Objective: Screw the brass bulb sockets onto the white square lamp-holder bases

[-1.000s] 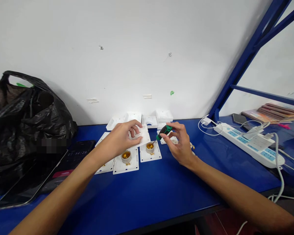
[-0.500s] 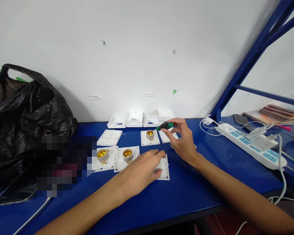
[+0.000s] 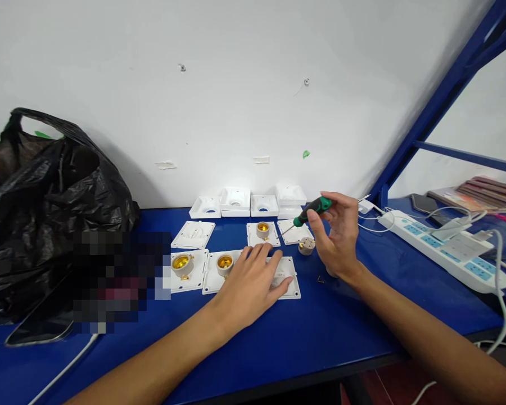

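Note:
My right hand [image 3: 338, 233] holds a green and black screwdriver [image 3: 312, 211] by its handle, its shaft slanting down to the left over a white square plate [image 3: 294, 232]. My left hand [image 3: 255, 278] rests with fingers apart on another white plate [image 3: 294, 286], partly covering it. Beside it on the left, a plate [image 3: 213, 279] bears a round socket with a gold inner ring [image 3: 225, 263]; a similar socket [image 3: 181, 264] sits on the plate farther left. Behind my left hand stands a smaller-looking plate with a socket [image 3: 262, 229]. A loose round socket piece [image 3: 306, 246] lies near my right fingers.
White square covers [image 3: 235, 200] line the wall. A black plastic bag [image 3: 54, 185] fills the left side. On the right lie a white power strip [image 3: 442, 247] with cables and stacked booklets [image 3: 489, 194]. A small dark metal part [image 3: 320, 279] rests on the blue table [image 3: 341, 332].
My right hand has moved right and lifted the screwdriver away from the rear socket. My left hand's fingers have spread over the front plate. The view has shifted slightly.

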A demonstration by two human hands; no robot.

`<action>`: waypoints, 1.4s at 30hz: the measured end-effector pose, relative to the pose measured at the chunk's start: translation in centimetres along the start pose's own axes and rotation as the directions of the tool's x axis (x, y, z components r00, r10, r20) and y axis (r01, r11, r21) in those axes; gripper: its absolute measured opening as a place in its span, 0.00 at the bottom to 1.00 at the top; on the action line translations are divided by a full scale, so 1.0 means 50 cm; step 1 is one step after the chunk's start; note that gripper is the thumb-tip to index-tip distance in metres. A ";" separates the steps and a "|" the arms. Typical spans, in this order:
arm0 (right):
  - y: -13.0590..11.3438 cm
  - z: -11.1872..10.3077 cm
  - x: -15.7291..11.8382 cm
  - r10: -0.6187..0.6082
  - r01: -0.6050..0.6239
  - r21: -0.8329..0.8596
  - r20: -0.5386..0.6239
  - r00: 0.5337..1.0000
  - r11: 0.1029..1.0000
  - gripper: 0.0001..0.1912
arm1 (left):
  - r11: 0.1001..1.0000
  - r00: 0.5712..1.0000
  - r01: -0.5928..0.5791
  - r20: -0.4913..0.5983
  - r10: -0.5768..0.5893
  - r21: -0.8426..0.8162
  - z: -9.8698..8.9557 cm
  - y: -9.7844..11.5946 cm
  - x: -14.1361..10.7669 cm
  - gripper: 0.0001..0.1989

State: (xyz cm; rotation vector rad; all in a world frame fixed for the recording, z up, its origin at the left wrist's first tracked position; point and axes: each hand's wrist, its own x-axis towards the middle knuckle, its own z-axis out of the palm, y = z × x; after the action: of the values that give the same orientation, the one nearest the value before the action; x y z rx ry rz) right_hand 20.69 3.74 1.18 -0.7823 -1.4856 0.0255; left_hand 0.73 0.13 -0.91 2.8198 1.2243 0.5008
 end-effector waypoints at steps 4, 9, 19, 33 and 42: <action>0.006 -0.012 0.010 -0.005 0.005 -0.024 -0.008 1.000 1.000 0.16 | 0.997 0.998 -0.063 0.023 0.064 -0.053 -0.005 -0.007 -0.003 0.25; 0.012 -0.023 0.021 0.007 0.000 -0.114 0.062 0.998 0.993 0.14 | 0.996 0.996 -0.080 0.047 0.082 -0.039 -0.007 -0.003 -0.002 0.27; 0.025 -0.039 0.034 -0.030 0.049 -0.172 0.113 0.993 0.984 0.13 | 0.995 0.997 -0.055 0.052 0.060 -0.088 -0.002 0.009 -0.004 0.33; 0.044 -0.040 0.051 -0.053 0.032 -0.172 -0.120 0.991 0.985 0.13 | 0.995 0.995 -0.083 -0.054 0.080 -0.048 -0.009 0.025 0.050 0.18; 0.064 -0.043 0.063 -0.017 -0.046 -0.260 -0.236 0.972 0.965 0.12 | 0.980 0.993 0.062 0.110 -0.042 -0.190 0.024 0.033 0.183 0.18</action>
State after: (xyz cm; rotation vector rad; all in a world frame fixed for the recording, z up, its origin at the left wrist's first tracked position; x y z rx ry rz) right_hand 24.40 6.69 2.61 -0.9758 -1.2700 -0.2522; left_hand 8.10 5.66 0.76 2.6104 1.1585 0.4363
